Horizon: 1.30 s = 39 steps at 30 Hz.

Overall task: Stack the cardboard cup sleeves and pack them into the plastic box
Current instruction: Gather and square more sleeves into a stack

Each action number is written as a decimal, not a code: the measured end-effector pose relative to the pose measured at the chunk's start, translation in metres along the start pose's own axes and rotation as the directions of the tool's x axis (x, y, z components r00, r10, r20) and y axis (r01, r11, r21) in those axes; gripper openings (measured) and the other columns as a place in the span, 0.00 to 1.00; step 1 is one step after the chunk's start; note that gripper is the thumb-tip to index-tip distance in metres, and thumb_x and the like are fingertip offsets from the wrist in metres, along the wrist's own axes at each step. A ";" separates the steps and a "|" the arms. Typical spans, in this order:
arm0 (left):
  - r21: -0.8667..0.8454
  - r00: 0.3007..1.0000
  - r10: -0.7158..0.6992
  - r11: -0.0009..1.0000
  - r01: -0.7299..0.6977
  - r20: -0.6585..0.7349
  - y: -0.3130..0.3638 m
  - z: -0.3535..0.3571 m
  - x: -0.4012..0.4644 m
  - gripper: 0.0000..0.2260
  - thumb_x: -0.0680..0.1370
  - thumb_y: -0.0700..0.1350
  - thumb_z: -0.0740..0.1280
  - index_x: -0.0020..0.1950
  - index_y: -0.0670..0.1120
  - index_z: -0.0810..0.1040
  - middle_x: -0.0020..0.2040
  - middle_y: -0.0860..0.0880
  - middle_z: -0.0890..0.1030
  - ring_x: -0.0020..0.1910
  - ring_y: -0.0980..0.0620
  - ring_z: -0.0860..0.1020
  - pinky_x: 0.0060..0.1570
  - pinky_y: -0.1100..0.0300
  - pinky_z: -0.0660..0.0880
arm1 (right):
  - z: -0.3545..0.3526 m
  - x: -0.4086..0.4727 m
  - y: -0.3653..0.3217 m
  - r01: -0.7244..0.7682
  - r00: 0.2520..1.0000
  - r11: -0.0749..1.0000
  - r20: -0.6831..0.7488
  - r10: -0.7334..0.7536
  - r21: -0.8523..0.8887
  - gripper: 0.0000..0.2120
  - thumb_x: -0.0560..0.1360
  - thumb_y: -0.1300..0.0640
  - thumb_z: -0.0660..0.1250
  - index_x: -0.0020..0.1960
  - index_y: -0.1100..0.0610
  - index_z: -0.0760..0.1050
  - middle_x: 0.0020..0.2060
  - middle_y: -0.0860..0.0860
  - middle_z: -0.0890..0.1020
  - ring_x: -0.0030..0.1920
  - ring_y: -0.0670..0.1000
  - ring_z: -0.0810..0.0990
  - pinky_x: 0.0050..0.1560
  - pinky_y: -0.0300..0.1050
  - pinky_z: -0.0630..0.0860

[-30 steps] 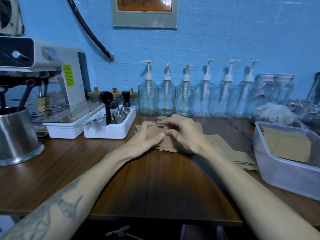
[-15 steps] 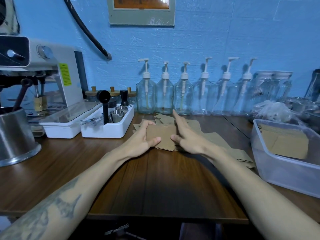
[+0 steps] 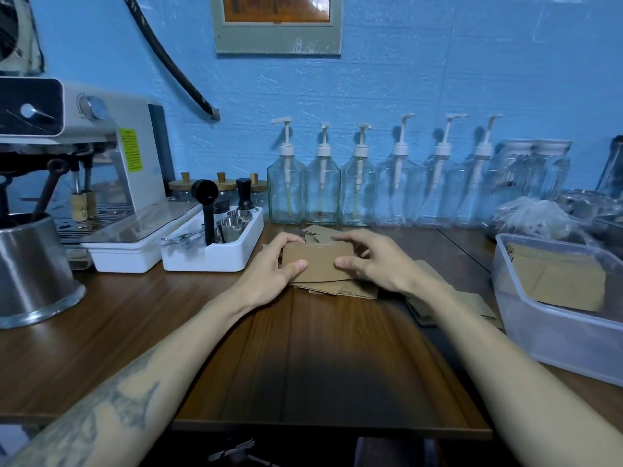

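I count six pump bottles [image 3: 381, 170] along the wall, three corked jars [image 3: 220, 187], one plastic box [image 3: 553, 318], my two hands.

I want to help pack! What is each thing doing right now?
Left hand: grips the sleeve stack.
Right hand: grips the sleeve stack.
Sleeve stack: held between both hands.
Loose sleeves: flat on the table.
Plastic box: open, some sleeves inside.
Pump bottles: upright, looking empty.

flat brown cardboard sleeve [image 3: 317, 262] held above scattered sleeves [image 3: 340, 289]; more stacked in plastic box [image 3: 553, 328]
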State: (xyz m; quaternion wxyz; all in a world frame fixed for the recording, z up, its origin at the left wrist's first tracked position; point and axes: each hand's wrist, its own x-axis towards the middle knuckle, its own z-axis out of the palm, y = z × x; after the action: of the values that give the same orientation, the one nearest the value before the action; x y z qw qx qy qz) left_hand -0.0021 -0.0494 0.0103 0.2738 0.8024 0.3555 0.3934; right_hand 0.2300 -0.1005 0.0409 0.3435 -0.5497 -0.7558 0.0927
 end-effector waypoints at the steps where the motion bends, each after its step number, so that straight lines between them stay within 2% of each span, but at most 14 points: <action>1: -0.011 1.000 -0.006 1.000 0.006 -0.012 0.000 -0.002 0.000 0.12 0.80 0.46 0.67 0.61 0.54 0.71 0.53 0.48 0.80 0.52 0.40 0.78 0.57 0.41 0.75 | -0.005 -0.001 0.006 -0.026 0.999 1.000 -0.025 0.026 0.015 0.21 0.75 0.47 0.71 0.67 0.45 0.75 0.54 0.45 0.80 0.51 0.44 0.78 0.55 0.43 0.74; 3: -0.047 0.999 -0.025 0.999 0.023 -0.027 0.000 -0.005 0.001 0.12 0.80 0.45 0.67 0.61 0.53 0.70 0.54 0.47 0.79 0.52 0.40 0.78 0.57 0.41 0.75 | -0.014 -0.003 0.019 -0.058 0.996 0.998 -0.073 0.056 -0.016 0.21 0.75 0.44 0.70 0.66 0.47 0.75 0.49 0.44 0.79 0.49 0.43 0.77 0.53 0.42 0.73; 5: -0.042 0.999 -0.037 0.998 0.036 -0.026 -0.001 -0.007 0.002 0.12 0.80 0.45 0.66 0.62 0.53 0.70 0.55 0.45 0.79 0.52 0.38 0.78 0.58 0.41 0.75 | -0.018 -0.003 0.032 -0.095 0.991 0.987 -0.103 0.081 -0.132 0.21 0.75 0.42 0.69 0.65 0.48 0.75 0.49 0.44 0.78 0.49 0.45 0.77 0.55 0.47 0.75; 8: 0.038 0.999 -0.052 0.998 0.051 0.012 -0.007 -0.007 0.003 0.12 0.81 0.47 0.65 0.63 0.55 0.68 0.56 0.40 0.78 0.54 0.37 0.77 0.60 0.41 0.73 | -0.016 -0.004 0.046 -0.191 0.982 0.936 -0.046 0.186 -0.295 0.27 0.74 0.37 0.67 0.68 0.48 0.73 0.56 0.48 0.75 0.58 0.50 0.74 0.61 0.56 0.74; 11: 0.073 0.997 -0.061 0.996 0.058 0.040 -0.009 -0.006 0.002 0.12 0.81 0.48 0.64 0.62 0.58 0.67 0.56 0.35 0.77 0.54 0.40 0.77 0.61 0.42 0.72 | -0.013 -0.003 0.053 -0.238 0.965 0.909 0.023 0.262 -0.343 0.33 0.71 0.32 0.67 0.69 0.49 0.71 0.64 0.52 0.73 0.64 0.54 0.71 0.64 0.59 0.71; 14: 0.072 0.997 -0.067 0.995 0.063 0.046 -0.008 -0.006 0.002 0.12 0.81 0.48 0.64 0.62 0.59 0.66 0.56 0.39 0.77 0.54 0.43 0.76 0.61 0.47 0.73 | -0.011 -0.001 0.057 -0.285 0.952 0.876 -0.006 0.307 -0.389 0.33 0.71 0.31 0.65 0.69 0.49 0.72 0.67 0.54 0.72 0.67 0.57 0.68 0.64 0.58 0.68; 17: 0.067 0.996 -0.069 0.996 0.066 0.051 -0.007 -0.006 0.001 0.13 0.82 0.48 0.64 0.64 0.58 0.66 0.55 0.42 0.78 0.53 0.46 0.75 0.58 0.53 0.73 | -0.009 -0.001 0.058 -0.338 0.930 0.849 -0.009 0.366 -0.406 0.28 0.73 0.32 0.64 0.65 0.48 0.74 0.64 0.55 0.75 0.65 0.59 0.71 0.62 0.57 0.69; 19: 0.071 0.996 -0.070 0.995 0.067 0.051 -0.007 -0.005 0.001 0.13 0.82 0.48 0.64 0.64 0.58 0.66 0.55 0.41 0.78 0.53 0.45 0.75 0.57 0.54 0.72 | -0.010 -0.001 0.056 -0.353 0.927 0.872 -0.004 0.374 -0.340 0.23 0.74 0.35 0.66 0.62 0.47 0.75 0.61 0.53 0.77 0.63 0.58 0.74 0.62 0.56 0.72; 22: 0.058 0.995 -0.085 0.995 0.082 0.053 -0.006 -0.005 0.001 0.14 0.82 0.47 0.64 0.65 0.57 0.66 0.56 0.38 0.77 0.57 0.43 0.74 0.64 0.49 0.71 | -0.012 -0.001 0.050 -0.366 0.928 0.905 -0.011 0.373 -0.215 0.17 0.72 0.43 0.71 0.58 0.44 0.75 0.55 0.50 0.78 0.61 0.54 0.76 0.60 0.53 0.74; 25: 0.043 0.995 -0.085 0.996 0.083 0.058 -0.006 -0.005 0.001 0.14 0.82 0.47 0.64 0.65 0.57 0.66 0.57 0.40 0.78 0.60 0.44 0.74 0.66 0.46 0.69 | -0.013 0.000 0.041 -0.374 0.927 0.920 -0.057 0.370 -0.115 0.21 0.68 0.48 0.72 0.61 0.43 0.75 0.53 0.50 0.79 0.59 0.51 0.76 0.60 0.51 0.75; 27: 0.036 0.995 -0.080 0.996 0.078 0.058 -0.006 -0.005 0.001 0.14 0.82 0.46 0.64 0.65 0.56 0.66 0.57 0.42 0.77 0.60 0.45 0.74 0.66 0.46 0.70 | -0.014 0.001 0.036 -0.363 0.929 0.932 -0.077 0.361 -0.019 0.25 0.67 0.51 0.73 0.64 0.45 0.74 0.54 0.48 0.78 0.58 0.49 0.76 0.59 0.46 0.73; 30: 0.034 0.995 -0.079 0.996 0.077 0.059 -0.006 -0.005 0.001 0.14 0.82 0.46 0.64 0.66 0.56 0.66 0.58 0.43 0.77 0.59 0.45 0.74 0.65 0.47 0.70 | -0.017 0.004 0.027 -0.323 0.935 0.932 -0.098 0.341 0.164 0.31 0.68 0.59 0.75 0.68 0.51 0.69 0.57 0.50 0.77 0.53 0.49 0.77 0.52 0.42 0.74; 35: 0.030 0.996 -0.068 0.997 0.067 0.061 -0.005 -0.004 0.001 0.14 0.82 0.46 0.64 0.65 0.56 0.66 0.57 0.47 0.77 0.56 0.49 0.74 0.55 0.56 0.72 | -0.021 0.003 0.018 -0.293 0.911 0.803 -0.104 0.400 0.519 0.39 0.67 0.63 0.79 0.70 0.50 0.62 0.49 0.50 0.78 0.46 0.47 0.79 0.39 0.35 0.75; 39: 0.036 0.996 -0.065 0.997 0.063 0.057 -0.006 -0.004 0.002 0.14 0.82 0.46 0.63 0.66 0.56 0.66 0.56 0.48 0.77 0.51 0.56 0.74 0.49 0.61 0.69 | -0.016 0.001 0.016 -0.267 0.888 0.685 -0.103 0.448 0.678 0.31 0.75 0.67 0.70 0.73 0.50 0.65 0.50 0.55 0.81 0.42 0.49 0.83 0.37 0.42 0.79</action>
State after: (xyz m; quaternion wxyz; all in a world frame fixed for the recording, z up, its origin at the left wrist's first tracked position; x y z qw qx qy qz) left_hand -0.0068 -0.0438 0.0086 0.2829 0.8063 0.3797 0.3546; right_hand 0.2523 -0.0976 0.0450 0.5825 -0.5419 -0.5013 0.3403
